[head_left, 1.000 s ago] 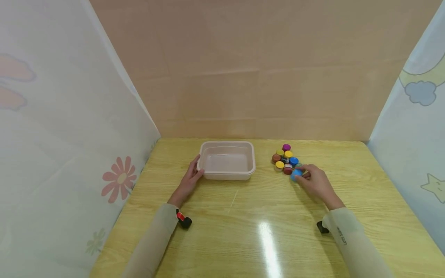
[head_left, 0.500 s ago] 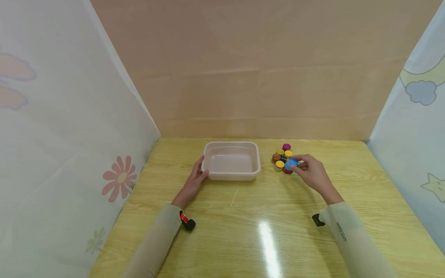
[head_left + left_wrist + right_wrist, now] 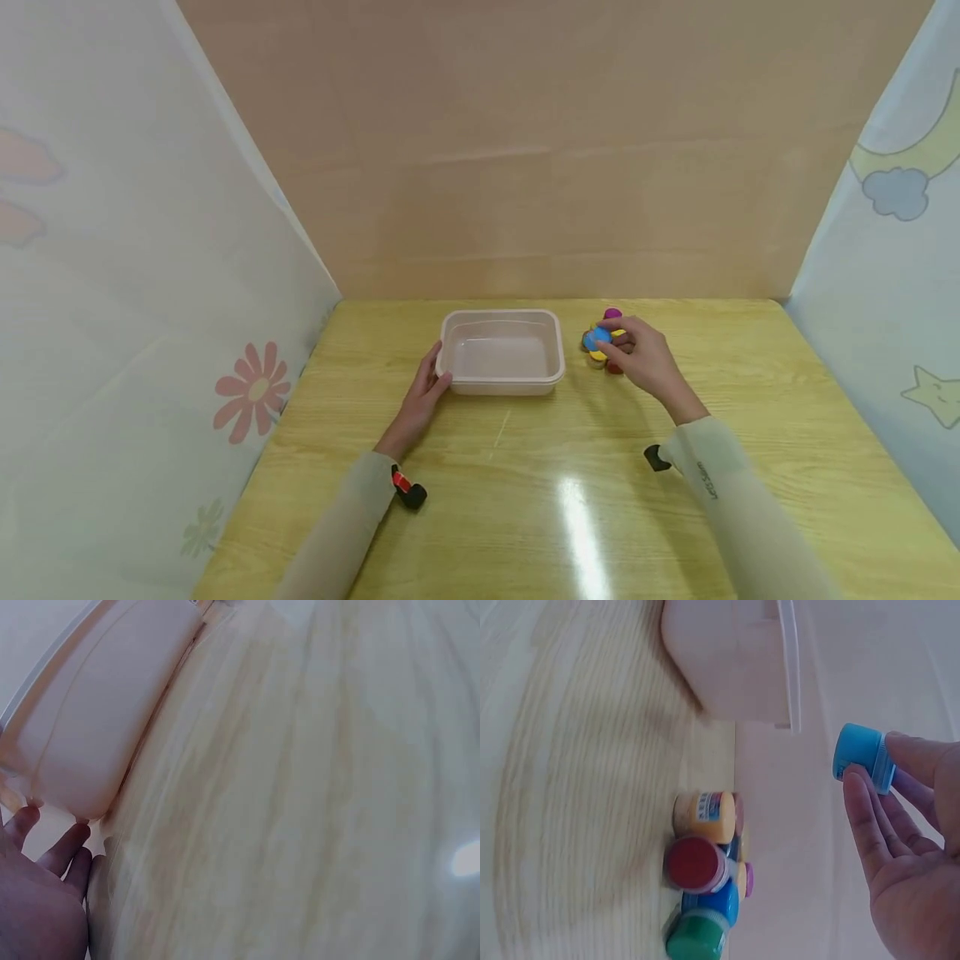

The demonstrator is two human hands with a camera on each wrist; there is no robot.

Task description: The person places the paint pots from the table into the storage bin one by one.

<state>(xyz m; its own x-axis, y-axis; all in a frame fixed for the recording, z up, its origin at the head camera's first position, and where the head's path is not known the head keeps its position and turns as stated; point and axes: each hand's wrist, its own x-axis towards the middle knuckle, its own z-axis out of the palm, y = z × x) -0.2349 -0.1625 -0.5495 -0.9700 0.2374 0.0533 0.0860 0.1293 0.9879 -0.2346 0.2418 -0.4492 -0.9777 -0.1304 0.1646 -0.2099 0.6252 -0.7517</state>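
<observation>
A pale pink plastic tub [image 3: 501, 388] stands near the back of the table. My left hand [image 3: 422, 402] holds its left end, thumb at the front corner and fingers along the side; in the left wrist view, several fingertips touch the wall [image 3: 112, 697] below the rim. My right hand [image 3: 647, 360] pinches a small light blue paint jar [image 3: 857, 751] between thumb and fingers, raised above the other jars. Below it cluster several lidded jars, among them a red one [image 3: 694, 864], a green one [image 3: 697, 936], a blue one [image 3: 716, 900] and a yellow-orange one [image 3: 705, 816].
The wooden table [image 3: 510, 500] reaches a tan backdrop [image 3: 480, 208] close behind the tub. Patterned white panels stand at the left [image 3: 150, 375] and right [image 3: 885, 292]. Behind the jar cluster sits a purple-lidded jar [image 3: 612, 313].
My right hand has lifted the light blue jar and carried it left over the cluster. The tub slid slightly right along with my left hand, mostly in the first half second.
</observation>
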